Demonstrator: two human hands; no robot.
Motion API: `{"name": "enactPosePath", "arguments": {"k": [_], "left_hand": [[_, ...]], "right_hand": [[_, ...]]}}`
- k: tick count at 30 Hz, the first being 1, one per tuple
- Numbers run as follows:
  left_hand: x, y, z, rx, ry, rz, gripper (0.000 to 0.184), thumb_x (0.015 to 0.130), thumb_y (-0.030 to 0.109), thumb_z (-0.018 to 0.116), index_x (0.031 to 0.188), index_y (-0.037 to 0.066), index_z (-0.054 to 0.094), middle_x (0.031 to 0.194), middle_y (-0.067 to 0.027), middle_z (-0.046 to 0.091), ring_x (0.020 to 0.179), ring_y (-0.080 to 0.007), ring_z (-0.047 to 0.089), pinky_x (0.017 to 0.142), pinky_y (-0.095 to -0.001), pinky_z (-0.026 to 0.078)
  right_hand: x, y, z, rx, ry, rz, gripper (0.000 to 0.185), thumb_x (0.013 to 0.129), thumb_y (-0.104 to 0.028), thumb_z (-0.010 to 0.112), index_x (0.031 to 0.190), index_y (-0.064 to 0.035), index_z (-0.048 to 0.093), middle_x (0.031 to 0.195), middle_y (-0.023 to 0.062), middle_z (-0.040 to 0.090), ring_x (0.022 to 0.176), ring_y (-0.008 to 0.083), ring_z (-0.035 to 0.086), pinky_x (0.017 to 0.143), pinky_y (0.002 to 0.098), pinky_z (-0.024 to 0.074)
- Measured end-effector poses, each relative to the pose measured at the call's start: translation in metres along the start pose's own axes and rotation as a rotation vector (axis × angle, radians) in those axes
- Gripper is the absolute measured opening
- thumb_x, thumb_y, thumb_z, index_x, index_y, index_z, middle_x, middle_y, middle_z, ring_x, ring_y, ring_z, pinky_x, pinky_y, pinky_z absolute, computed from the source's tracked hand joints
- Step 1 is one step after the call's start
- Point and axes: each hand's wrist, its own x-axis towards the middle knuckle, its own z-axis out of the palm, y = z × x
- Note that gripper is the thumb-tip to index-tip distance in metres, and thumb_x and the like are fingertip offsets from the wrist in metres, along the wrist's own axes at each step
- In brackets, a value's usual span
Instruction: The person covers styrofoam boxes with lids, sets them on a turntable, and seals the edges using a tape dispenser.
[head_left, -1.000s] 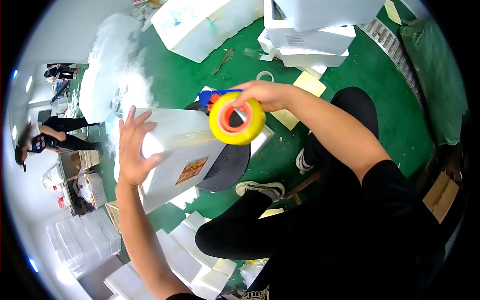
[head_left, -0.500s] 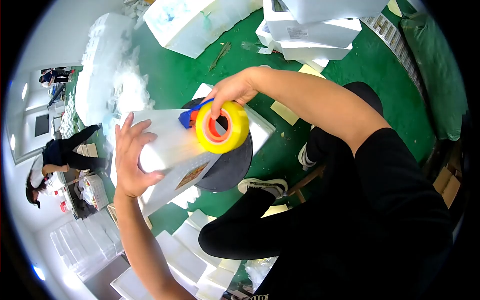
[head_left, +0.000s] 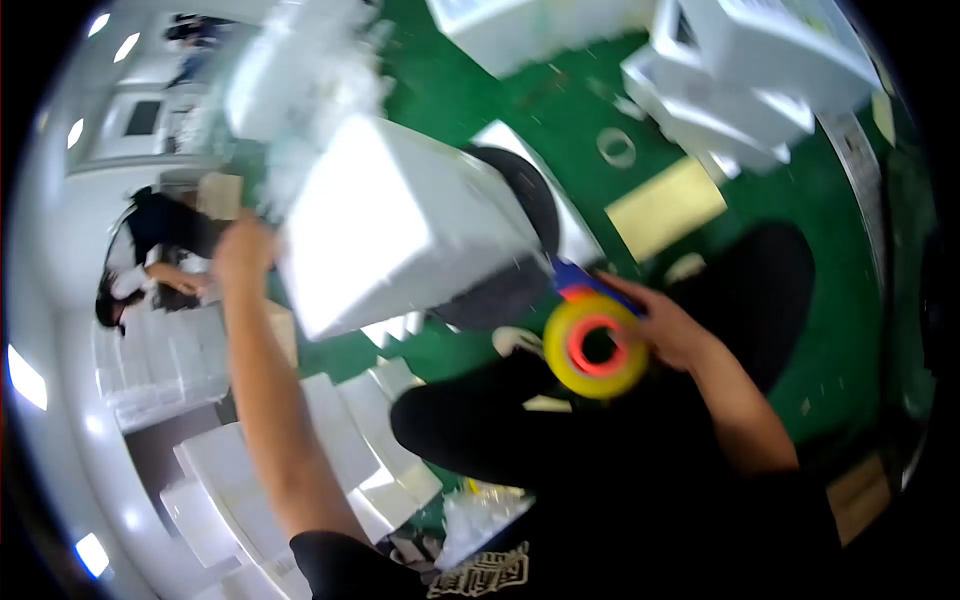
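Note:
A white foam box (head_left: 400,225) stands tilted on a round black stool top (head_left: 500,290) in front of me. My left hand (head_left: 245,250) is at the box's left side, blurred, its fingers too smeared to read. To the right of the box, my right hand (head_left: 655,325) grips the blue handle of a tape dispenser (head_left: 597,345). The dispenser carries a large yellow roll with a red core and is apart from the box.
White foam boxes (head_left: 740,80) are stacked at the upper right, near a yellow sheet (head_left: 665,208) and a tape ring (head_left: 616,148) on the green floor. More white foam pieces (head_left: 250,480) lie lower left. Another person (head_left: 160,240) bends at the left.
My right hand has drawn the tape dispenser off the box, down and to the right. The box has turned and its picture label no longer shows. The view has shifted.

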Motion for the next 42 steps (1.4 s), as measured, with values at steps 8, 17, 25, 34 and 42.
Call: {"name": "enactPosePath", "arguments": {"k": [8,17,25,34,42], "left_hand": [[-0.057,0.075,-0.001,-0.326,0.148,1.082,0.074,0.091,0.052,0.057,0.155,0.02,0.039,0.163,-0.011,0.03,0.152,-0.0348,0.022,0.122,-0.0518,0.017],[0.047,0.092,0.041,-1.166,-0.319,-0.007,0.077,0.096,0.057,0.051,0.15,0.003,0.042,0.145,-0.0161,0.052,0.128,-0.0298,0.053,0.109,-0.0367,0.038],[0.068,0.091,0.038,-0.706,-0.104,-0.036,0.072,0.099,0.054,0.043,0.151,0.004,0.041,0.148,-0.017,0.05,0.134,-0.0321,0.049,0.111,-0.0377,0.035],[0.103,0.063,0.053,-0.68,-0.156,-0.073,0.077,0.1,0.059,0.041,0.146,-0.003,0.047,0.143,-0.0213,0.053,0.128,-0.0309,0.053,0.102,-0.0384,0.043],[-0.063,-0.034,0.045,-1.618,0.2,-0.047,0.063,0.103,0.049,0.045,0.146,0.003,0.046,0.14,-0.0137,0.055,0.124,-0.0254,0.055,0.107,-0.0414,0.042]], "right_hand": [[0.011,-0.026,0.038,0.022,0.066,-0.13,0.085,0.081,-0.007,0.078,0.156,-0.0117,0.036,0.139,0.0127,0.055,0.118,0.0208,0.06,0.101,0.035,0.0501],[-0.019,0.069,0.064,-0.173,-0.001,-0.111,0.078,0.083,-0.018,0.075,0.153,-0.0108,0.042,0.127,0.0139,0.063,0.107,0.0189,0.063,0.097,0.0281,0.0476],[0.046,0.062,0.09,-0.407,-0.116,-0.11,0.08,0.079,-0.024,0.072,0.152,-0.0117,0.044,0.117,0.0169,0.067,0.098,0.0226,0.066,0.088,0.0298,0.0501],[0.135,0.03,0.12,-1.27,-0.898,-0.11,0.073,0.074,-0.028,0.073,0.145,-0.0221,0.056,0.128,0.015,0.067,0.116,0.0276,0.063,0.097,0.0379,0.0491],[0.072,0.012,0.004,0.377,-0.564,-0.068,0.061,0.091,-0.023,0.066,0.144,0.0008,0.048,0.136,0.0184,0.058,0.123,0.0266,0.06,0.105,0.0416,0.0478]]}}
